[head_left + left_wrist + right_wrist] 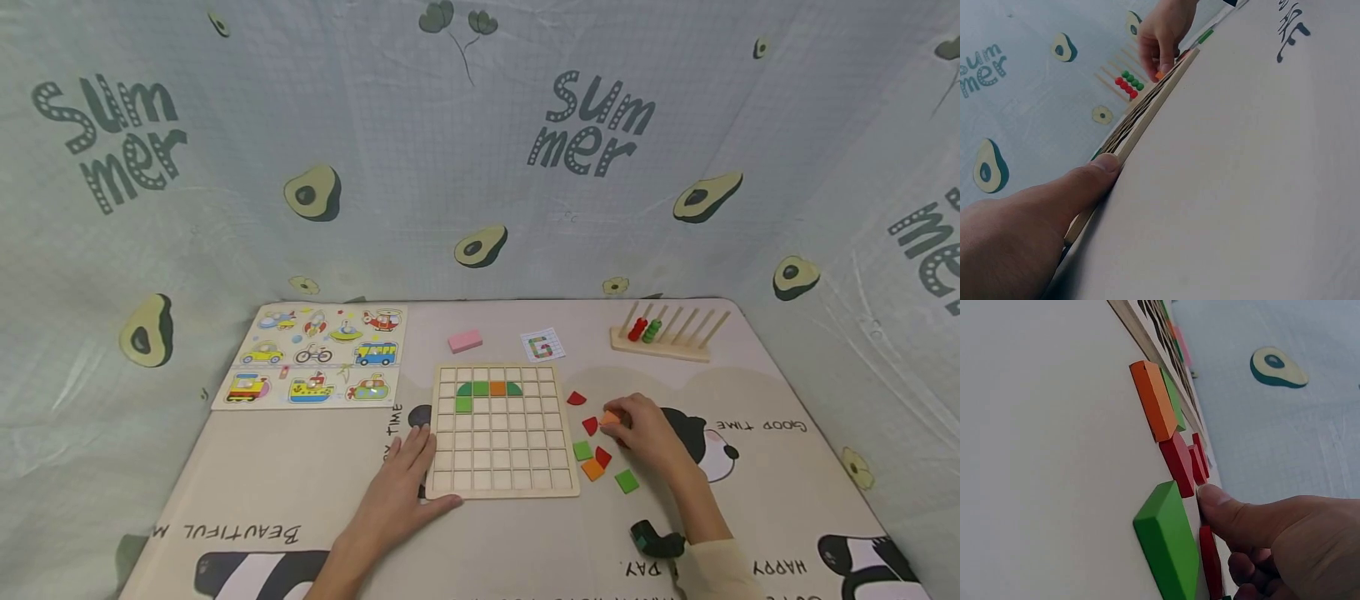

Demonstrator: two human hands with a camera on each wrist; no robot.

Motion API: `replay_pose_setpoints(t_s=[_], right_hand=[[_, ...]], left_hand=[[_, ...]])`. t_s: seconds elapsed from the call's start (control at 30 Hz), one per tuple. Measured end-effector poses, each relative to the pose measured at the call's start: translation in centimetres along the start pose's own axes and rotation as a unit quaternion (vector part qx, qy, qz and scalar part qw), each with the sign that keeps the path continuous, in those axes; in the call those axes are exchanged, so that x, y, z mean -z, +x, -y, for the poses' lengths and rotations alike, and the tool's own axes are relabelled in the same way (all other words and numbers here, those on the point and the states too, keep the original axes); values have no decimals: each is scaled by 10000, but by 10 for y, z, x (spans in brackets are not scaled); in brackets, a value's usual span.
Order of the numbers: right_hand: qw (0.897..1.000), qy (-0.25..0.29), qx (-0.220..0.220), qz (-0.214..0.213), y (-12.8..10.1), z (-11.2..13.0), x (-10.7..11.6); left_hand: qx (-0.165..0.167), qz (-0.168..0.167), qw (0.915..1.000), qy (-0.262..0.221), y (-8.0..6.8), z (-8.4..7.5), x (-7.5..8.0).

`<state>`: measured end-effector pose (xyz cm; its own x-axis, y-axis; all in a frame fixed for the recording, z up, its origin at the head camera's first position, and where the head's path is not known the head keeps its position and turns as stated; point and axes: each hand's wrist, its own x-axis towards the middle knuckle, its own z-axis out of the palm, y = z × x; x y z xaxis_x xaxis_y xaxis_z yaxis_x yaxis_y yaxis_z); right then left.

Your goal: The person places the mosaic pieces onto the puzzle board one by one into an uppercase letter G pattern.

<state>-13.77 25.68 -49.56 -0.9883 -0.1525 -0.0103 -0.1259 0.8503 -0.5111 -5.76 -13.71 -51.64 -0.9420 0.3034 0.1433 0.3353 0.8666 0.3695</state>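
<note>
Pinching the orange piece [611, 418] right of the grid board [504, 493], our right hand [643, 432] should clear the neighbouring red piece [590, 426]; our left hand [400, 487], thumb spread from straight fingers, should steady the board.

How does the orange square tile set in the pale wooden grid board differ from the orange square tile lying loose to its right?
The set orange tile fills a cell of the grid board; the loose orange tile lies on the pale printed table cover. The set tile's edges line up with the grid, while the loose tile's sit at a slant to it. Both are orange and square.
</note>
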Motion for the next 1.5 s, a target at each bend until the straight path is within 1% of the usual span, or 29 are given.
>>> replay_pose_setpoints(t_s=[0.13,0.3,0.43,0.63,0.73,0.9,1.07,1.3,1.5], right_hand=[[10000,80,-56,-5,1,1,0],[9991,300,-274,83,1,2,0],[9986,456,-276,41,2,6,-1],[9988,441,118,-199,7,19,-2],[9986,413,184,-278,10,27,-4],[9977,625,195,-154,16,38,-8],[9956,809,429,-218,20,49,-12],[9928,860,776,-308,27,71,-19],[9901,1078,890,-110,32,89,-29]], left_hand=[[-5,-19,10000,28,0,1,-1],[-18,-29,10000,58,0,1,-1],[-51,-43,10000,40,1,2,-1],[-66,-42,10000,4,1,2,-1],[-65,-26,10000,-8,1,1,-1],[-43,-4,10000,11,1,0,0],[-73,-58,10000,4,0,0,0],[-40,-59,10000,29,0,0,0],[-36,-65,10000,6,0,0,0]])
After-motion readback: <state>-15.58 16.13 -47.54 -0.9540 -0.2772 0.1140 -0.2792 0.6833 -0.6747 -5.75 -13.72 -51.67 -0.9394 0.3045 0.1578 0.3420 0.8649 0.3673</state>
